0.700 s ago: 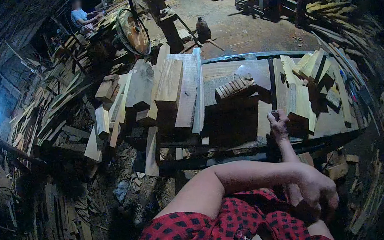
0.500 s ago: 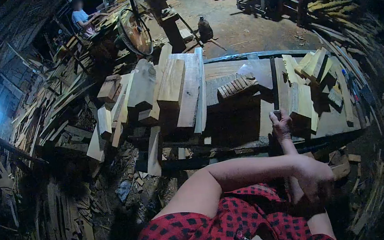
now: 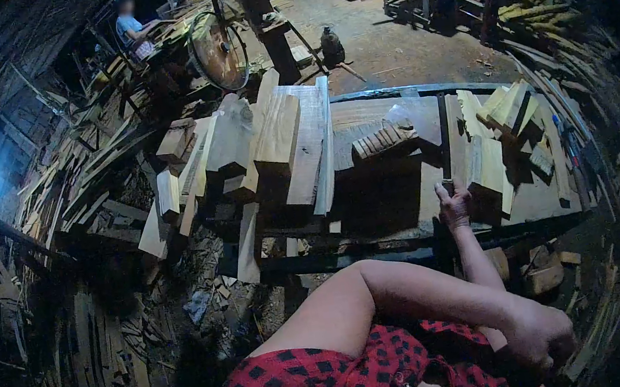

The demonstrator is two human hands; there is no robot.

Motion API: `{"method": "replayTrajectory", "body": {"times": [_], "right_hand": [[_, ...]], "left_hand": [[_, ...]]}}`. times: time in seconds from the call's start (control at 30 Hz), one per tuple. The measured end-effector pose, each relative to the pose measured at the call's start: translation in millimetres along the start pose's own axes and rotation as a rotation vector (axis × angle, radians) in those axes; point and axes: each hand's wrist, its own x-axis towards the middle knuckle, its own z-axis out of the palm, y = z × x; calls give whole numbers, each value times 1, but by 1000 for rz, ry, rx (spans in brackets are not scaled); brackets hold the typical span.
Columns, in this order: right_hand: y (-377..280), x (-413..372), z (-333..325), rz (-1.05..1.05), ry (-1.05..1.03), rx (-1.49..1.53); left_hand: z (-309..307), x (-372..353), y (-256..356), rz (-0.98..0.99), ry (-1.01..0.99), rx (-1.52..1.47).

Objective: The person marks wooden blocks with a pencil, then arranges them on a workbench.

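My right hand [image 3: 454,203] is closed around the lower end of a long dark bar [image 3: 443,131], which lies on the wood-topped bench [image 3: 373,112] and points away from me. Across my body reaches my left arm, and my left hand [image 3: 540,335] is curled at the lower right, beside my right arm, with nothing visible in it. Just right of the bar sits a pale wood block [image 3: 486,164]. A ridged wood piece [image 3: 383,140] lies to the bar's left.
Thick wood blocks [image 3: 277,135] and boards [image 3: 309,139] lie across the bench's left part. More offcuts [image 3: 508,105] are at its right. Behind stand a round fan [image 3: 217,52] and a dark container [image 3: 331,46]. Two people sit farther back. Scrap wood covers the floor at left.
My left hand has moved right and down, away from where it overlapped my right arm. My right hand stays in place on the bar.
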Motion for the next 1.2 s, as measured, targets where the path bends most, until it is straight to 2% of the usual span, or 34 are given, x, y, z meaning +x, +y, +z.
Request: {"method": "replayTrajectory", "body": {"times": [0.1, 0.17, 0.3, 0.5, 0.53, 0.6, 0.63, 0.7, 0.73, 0.8, 0.9, 0.93, 0.97, 1.0, 1.03, 1.1, 1.2], "right_hand": [[5, 0, -1, -45, -6, -72], [8, 2, -1, -32, -22, -80], [32, 6, -1, -60, 1, -186], [43, 11, 0, 68, -40, -172], [38, 9, 0, 11, -24, -154], [23, 2, -1, -42, -3, -137], [12, 0, 0, -48, 16, -127], [-3, -1, -2, -48, 10, -98], [2, 0, -2, -53, 14, -97], [12, 3, -2, -102, 21, -190], [15, 2, -3, -71, 12, -205], [12, 2, -2, -62, 19, -183], [8, 1, -2, -63, 18, -182], [3, 1, -3, -35, 8, -171], [0, -1, -3, -8, -1, -160], [-4, -3, -2, 15, -5, -106], [-3, -4, -3, 24, -6, -37]], "left_hand": [[-16, -5, 2, -57, -23, -182], [-22, -5, -28, -271, -265, -1], [-30, -5, -45, -281, -299, 202], [-34, -8, -83, -291, -342, 567], [-6, 4, -145, 174, -384, 655], [5, 16, -104, -60, -422, 684], [6, 19, -91, -56, -424, 683], [5, 22, -67, -89, -293, 380], [-3, 21, -41, -88, -297, 384], [-25, 14, 5, -373, -165, -179], [-20, 18, -19, -308, -135, -58], [-7, 22, -60, -310, -133, -57], [13, 30, -121, -139, -184, 38], [12, 29, -120, 33, -235, 131], [12, 29, -118, 33, -235, 130], [-10, 18, -116, -94, -270, 242], [-37, 6, -79, -288, -314, 416]]}}
